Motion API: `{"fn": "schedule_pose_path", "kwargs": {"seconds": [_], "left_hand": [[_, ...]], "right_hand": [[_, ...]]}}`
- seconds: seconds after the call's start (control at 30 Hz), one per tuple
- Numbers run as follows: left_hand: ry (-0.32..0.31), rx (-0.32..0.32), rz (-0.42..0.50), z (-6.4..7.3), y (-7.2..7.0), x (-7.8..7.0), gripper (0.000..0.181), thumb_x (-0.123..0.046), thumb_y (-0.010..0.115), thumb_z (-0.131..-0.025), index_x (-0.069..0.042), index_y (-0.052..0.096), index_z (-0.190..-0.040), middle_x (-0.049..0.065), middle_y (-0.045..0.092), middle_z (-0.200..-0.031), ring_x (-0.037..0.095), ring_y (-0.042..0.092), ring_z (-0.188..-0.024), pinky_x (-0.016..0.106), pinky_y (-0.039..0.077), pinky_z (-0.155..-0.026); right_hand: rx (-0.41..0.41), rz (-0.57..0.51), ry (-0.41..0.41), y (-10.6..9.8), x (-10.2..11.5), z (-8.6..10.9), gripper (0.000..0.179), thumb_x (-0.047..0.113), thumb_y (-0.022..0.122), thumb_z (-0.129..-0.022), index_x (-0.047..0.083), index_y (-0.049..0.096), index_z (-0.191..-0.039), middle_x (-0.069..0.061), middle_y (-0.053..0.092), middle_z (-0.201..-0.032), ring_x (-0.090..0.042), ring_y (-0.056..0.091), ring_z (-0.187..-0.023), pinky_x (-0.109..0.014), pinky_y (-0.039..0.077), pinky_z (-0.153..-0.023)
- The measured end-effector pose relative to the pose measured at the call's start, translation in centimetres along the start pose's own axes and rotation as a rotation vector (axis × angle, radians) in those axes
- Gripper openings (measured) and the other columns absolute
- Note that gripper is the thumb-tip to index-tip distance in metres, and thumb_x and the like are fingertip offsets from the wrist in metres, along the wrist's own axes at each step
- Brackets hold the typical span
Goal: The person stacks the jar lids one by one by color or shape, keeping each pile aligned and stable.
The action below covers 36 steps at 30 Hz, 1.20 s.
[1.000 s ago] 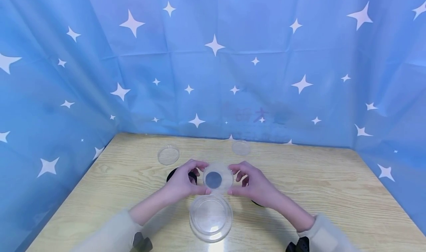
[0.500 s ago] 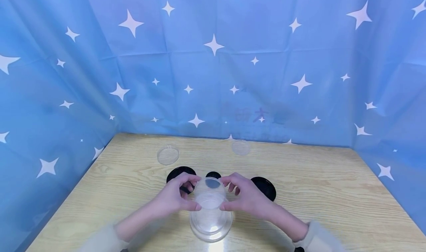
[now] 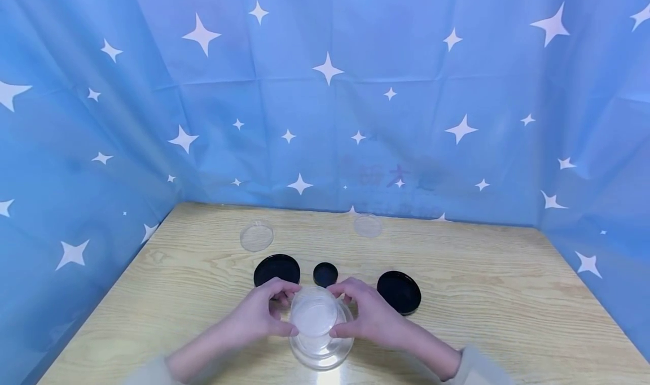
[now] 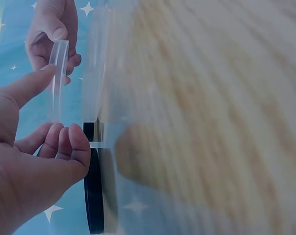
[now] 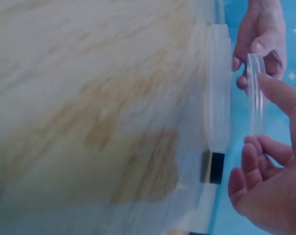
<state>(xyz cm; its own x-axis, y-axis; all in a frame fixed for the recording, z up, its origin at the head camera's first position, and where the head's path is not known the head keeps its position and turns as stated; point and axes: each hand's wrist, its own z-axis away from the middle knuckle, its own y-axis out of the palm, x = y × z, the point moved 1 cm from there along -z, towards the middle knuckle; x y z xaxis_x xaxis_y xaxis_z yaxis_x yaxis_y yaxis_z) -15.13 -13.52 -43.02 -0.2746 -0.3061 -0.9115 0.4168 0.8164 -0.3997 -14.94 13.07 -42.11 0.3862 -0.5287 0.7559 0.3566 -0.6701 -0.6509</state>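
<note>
Between my two hands is a clear round petri dish, pinched at its sides by thumb and fingertips. My left hand grips its left edge and my right hand its right edge. Below the dish a stack of wider clear petri dishes lies on the table, partly covered by it. In the left wrist view the held dish stays apart from the stack. A gap also shows in the right wrist view between the dish and the stack.
Beyond my hands lie a large black round dish, a small black one and another large black one. Two clear round dishes sit farther back on the wooden table. A blue starry curtain hangs behind.
Both hands have brought the clear petri dish toward me, from over the small black dish to above the clear stack. The black dishes have come into fuller view.
</note>
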Motion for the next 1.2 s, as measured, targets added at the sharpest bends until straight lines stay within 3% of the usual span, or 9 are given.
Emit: {"fn": "schedule_pose_path", "kwargs": {"seconds": [0.4,1.2], "left_hand": [[0.019,0.015,-0.039,0.17,0.52,0.5,0.066,-0.004,0.092,-0.066,0.002,0.065,-0.126,0.004,0.059,-0.103,0.018,0.056,-0.091,0.024,0.05,-0.066],[0.026,0.026,-0.115,-0.33,0.72,0.59,0.064,-0.005,0.092,-0.064,0.001,0.066,-0.123,0.001,0.059,-0.1,0.014,0.054,-0.086,0.023,0.048,-0.067]], "right_hand": [[0.025,0.111,0.02,0.63,0.0,0.31,0.063,0.03,0.09,-0.074,0.01,0.067,-0.129,0.011,0.058,-0.109,-0.016,0.05,-0.1,-0.033,0.045,-0.083],[0.007,0.045,0.024,0.84,-0.34,0.76,0.065,0.024,0.089,-0.076,0.008,0.063,-0.133,0.006,0.058,-0.117,-0.019,0.055,-0.103,-0.032,0.049,-0.085]]}}
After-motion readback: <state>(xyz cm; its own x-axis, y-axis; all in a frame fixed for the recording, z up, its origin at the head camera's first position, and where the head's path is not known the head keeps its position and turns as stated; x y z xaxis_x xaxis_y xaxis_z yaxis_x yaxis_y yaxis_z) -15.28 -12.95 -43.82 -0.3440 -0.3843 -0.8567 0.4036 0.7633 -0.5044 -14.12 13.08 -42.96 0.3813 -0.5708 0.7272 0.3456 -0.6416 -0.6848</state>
